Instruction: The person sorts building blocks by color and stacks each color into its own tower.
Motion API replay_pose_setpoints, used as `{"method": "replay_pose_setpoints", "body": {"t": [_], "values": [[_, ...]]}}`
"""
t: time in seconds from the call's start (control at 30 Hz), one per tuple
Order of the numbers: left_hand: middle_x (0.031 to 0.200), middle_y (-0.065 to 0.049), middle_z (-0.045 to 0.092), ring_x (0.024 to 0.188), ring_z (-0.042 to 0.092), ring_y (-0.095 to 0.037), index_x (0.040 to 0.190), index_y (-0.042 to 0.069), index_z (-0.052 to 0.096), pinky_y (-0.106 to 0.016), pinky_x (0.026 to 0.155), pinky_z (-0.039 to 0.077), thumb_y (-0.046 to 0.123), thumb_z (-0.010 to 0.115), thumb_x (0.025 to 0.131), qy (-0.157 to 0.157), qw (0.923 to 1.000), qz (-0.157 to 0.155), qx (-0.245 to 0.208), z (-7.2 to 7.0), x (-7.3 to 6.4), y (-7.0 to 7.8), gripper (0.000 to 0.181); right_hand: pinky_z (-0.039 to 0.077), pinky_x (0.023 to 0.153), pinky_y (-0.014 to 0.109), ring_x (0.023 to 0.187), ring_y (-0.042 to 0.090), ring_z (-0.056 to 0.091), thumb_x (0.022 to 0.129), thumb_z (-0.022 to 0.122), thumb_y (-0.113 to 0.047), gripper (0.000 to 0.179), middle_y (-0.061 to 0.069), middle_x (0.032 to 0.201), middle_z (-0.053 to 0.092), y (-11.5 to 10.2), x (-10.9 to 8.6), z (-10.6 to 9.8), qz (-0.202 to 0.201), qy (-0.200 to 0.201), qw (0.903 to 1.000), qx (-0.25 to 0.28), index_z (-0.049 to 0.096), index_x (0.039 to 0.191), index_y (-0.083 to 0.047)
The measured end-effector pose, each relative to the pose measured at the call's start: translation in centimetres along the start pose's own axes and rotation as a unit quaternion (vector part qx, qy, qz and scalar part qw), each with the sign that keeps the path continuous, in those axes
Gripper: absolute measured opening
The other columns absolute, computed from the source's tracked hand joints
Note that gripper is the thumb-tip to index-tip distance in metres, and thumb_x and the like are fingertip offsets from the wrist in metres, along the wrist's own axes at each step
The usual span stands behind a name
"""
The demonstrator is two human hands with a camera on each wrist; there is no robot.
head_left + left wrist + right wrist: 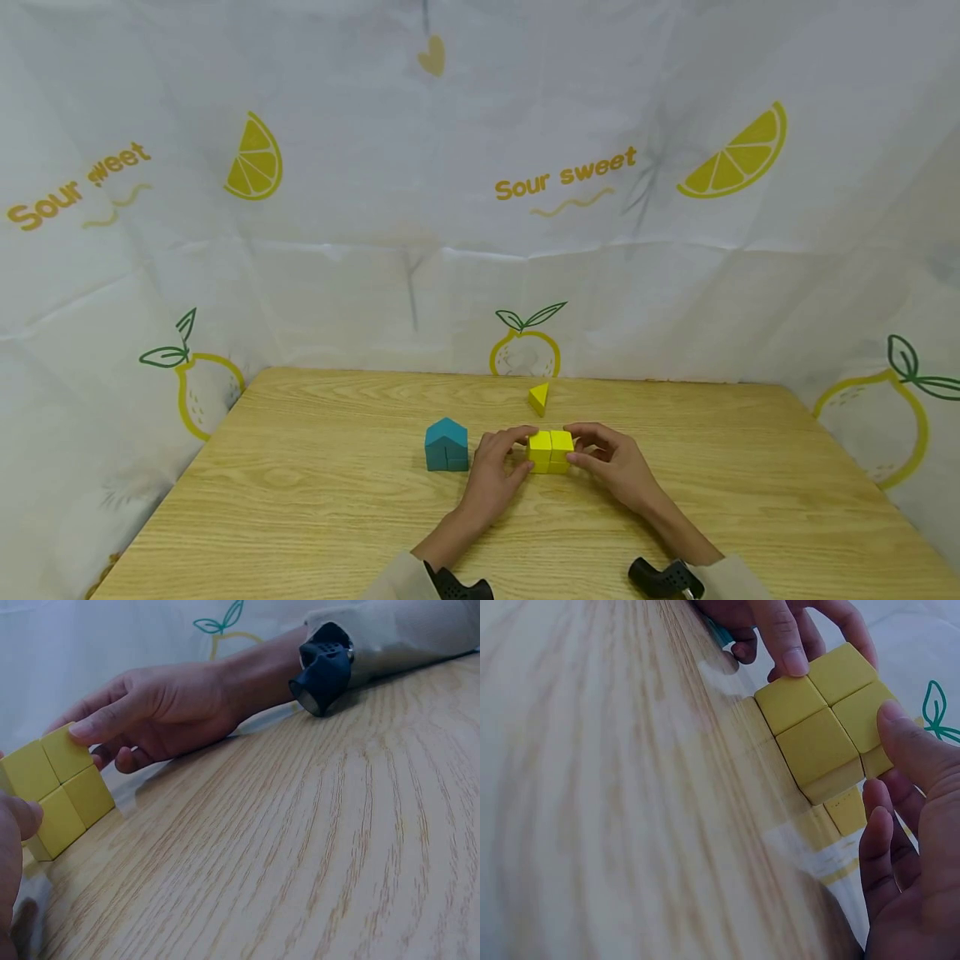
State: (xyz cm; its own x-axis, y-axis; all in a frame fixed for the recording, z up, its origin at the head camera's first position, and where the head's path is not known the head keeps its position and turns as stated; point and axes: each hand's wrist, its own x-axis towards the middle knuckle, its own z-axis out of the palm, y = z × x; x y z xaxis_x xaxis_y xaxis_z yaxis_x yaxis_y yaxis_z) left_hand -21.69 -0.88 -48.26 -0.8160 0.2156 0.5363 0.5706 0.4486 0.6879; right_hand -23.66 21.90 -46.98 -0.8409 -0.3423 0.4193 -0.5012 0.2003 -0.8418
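Several yellow blocks point(550, 452) stand in a two-by-two stack on the table, their faces nearly flush, with thin seams between them in the right wrist view. From the left side my left hand point(495, 468) grips the stack, thumb low at the front and index finger at the upper back. My right hand point(617, 467) pinches the upper right block point(864, 712), its thumb on the front face and index finger behind. Beyond the stack lies a yellow triangular block point(538, 399). Left of my left hand stands a teal house-shaped block stack point(446, 445) with a peaked top.
The wooden table point(315, 517) runs back to a white cloth point(360, 167) printed with lemons and lettering, which also hangs at both sides. Black devices are strapped at both wrists, beside light sleeves point(731, 577).
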Motion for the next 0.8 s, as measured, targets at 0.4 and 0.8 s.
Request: {"method": "replay_pose_setpoints", "body": {"t": [0.4, 0.8], "values": [[0.11, 0.003, 0.061, 0.096, 0.049, -0.02, 0.129, 0.024, 0.057, -0.031, 0.083, 0.043, 0.008, 0.072, 0.086, 0.0, 1.0, 0.002, 0.0, -0.02, 0.0, -0.03, 0.048, 0.052, 0.069, 0.028, 0.086, 0.02, 0.059, 0.088, 0.068, -0.002, 0.034, 0.014, 0.1, 0.062, 0.17, 0.02, -0.01, -0.003, -0.006, 1.0, -0.001, 0.061, 0.122, -0.003], [0.111, 0.002, 0.061, 0.096, 0.049, -0.022, 0.129, 0.022, 0.057, -0.033, 0.084, 0.042, 0.008, 0.07, 0.087, -0.005, 0.9999, 0.005, -0.012, -0.11, -0.05, 0.03, 0.046, 0.052, 0.069, 0.028, 0.086, 0.018, 0.059, 0.089, 0.067, -0.004, 0.036, 0.013, 0.105, 0.062, 0.34, 0.11, -0.09, -0.008, -0.015, 0.9998, -0.01, 0.059, 0.124, 0.0]]}}
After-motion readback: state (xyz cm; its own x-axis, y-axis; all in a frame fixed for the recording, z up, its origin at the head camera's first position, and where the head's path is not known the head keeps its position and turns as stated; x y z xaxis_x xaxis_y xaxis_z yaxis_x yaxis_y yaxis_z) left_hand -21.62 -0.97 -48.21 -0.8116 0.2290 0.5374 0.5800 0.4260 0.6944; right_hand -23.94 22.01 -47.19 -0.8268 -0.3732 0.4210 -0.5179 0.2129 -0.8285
